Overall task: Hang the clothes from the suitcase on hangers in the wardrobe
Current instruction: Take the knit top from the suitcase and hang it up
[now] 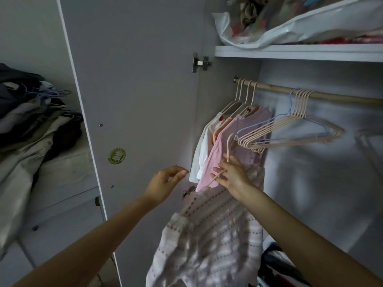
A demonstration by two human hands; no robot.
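Patterned pink sweater (209,235) hung long axis vertical from a hanger (227,154), hook pointing up. Right hand (232,175) gripped the hanger neck, fingers curled round it. Left hand (165,183) free, fingers loosely spread, holding nothing. Beyond, the wardrobe rail (331,96) held hung garments (219,146) left, empty hangers (290,131) right. Bags (290,23) on the top shelf (300,53).

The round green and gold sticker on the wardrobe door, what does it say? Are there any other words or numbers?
Round green and gold sticker on the grey wardrobe door: too blurred to read.
White plastic bag on the top shelf: coloured patterns only, no readable words.
No other text shows.
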